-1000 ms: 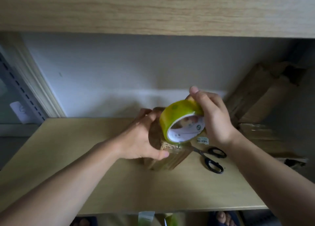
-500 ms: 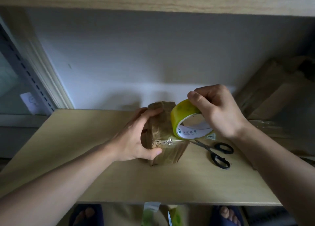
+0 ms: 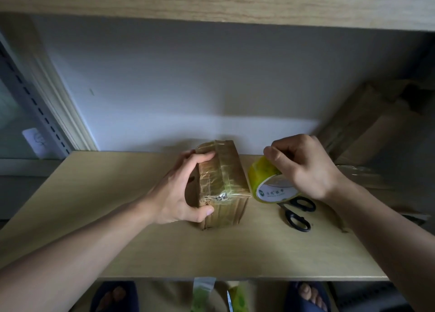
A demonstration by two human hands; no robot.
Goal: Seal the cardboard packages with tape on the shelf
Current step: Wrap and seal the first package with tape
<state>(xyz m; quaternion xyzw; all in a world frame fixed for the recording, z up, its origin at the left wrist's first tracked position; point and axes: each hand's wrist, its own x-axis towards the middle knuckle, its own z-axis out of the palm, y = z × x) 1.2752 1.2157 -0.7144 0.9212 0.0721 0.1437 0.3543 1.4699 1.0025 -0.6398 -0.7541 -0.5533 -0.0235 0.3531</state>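
A small brown cardboard package [image 3: 223, 182], wrapped in shiny clear tape, stands on the pale wooden shelf [image 3: 94, 217] near its middle. My left hand [image 3: 181, 191] grips the package's left side, thumb on the front face and fingers over the top edge. Just right of the package, my right hand [image 3: 303, 165] holds a yellow roll of tape [image 3: 268, 182] from above. The roll touches the package's right side and rests low near the shelf.
Black scissors [image 3: 296, 212] lie on the shelf right of the roll, partly under my right hand. Larger cardboard boxes [image 3: 367, 132] lean at the back right. A wooden board [image 3: 211, 1] hangs overhead. Feet in slippers show below the shelf's front edge.
My right hand has carried the tape roll from over the package's top down to its right side. The package's taped top now shows. My left hand has kept its grip.
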